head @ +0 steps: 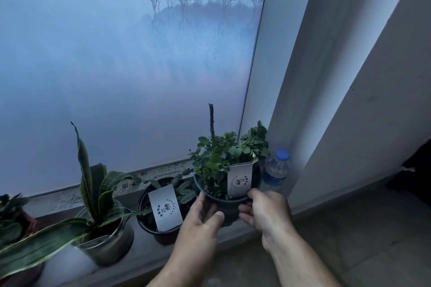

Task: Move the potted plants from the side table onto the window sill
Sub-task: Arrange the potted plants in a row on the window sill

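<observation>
At the right end of the window sill (pixel 149 261): a dark plastic pot (pixel 227 202) with a small leafy shrub is held between both hands; whether its base rests on the sill cannot be told.
Left hand (pixel 200 219): fingers and thumb curled round the pot's left wall, thumb to the front.
Right hand (pixel 263 209): fingers curled round the pot's right wall just under the rim.
Neighbouring pot (pixel 149 223): black, round, just beside the held pot on its left, carrying a white card (pixel 165 207).
Risk, crowding: judged likely that the held pot or the left hand's knuckles nudge this neighbour if set down too far left.
Risk, bottle: a clear water bottle with blue cap (pixel 276 170) stands just behind-right; leaves or rim could tip it.
Risk, edge: pot appears near the sill's front edge; release there may let it topple.
Risk, stake: a thin upright stick (pixel 211 123) rises near the frosted window film (pixel 116 77).
Materials: smooth rigid plastic pots; stiff paper tag (pixel 240 179) in the held pot; glossy small leaves.
Further left: a snake plant (pixel 93 184) in a shiny metal pot (pixel 112 247).
</observation>
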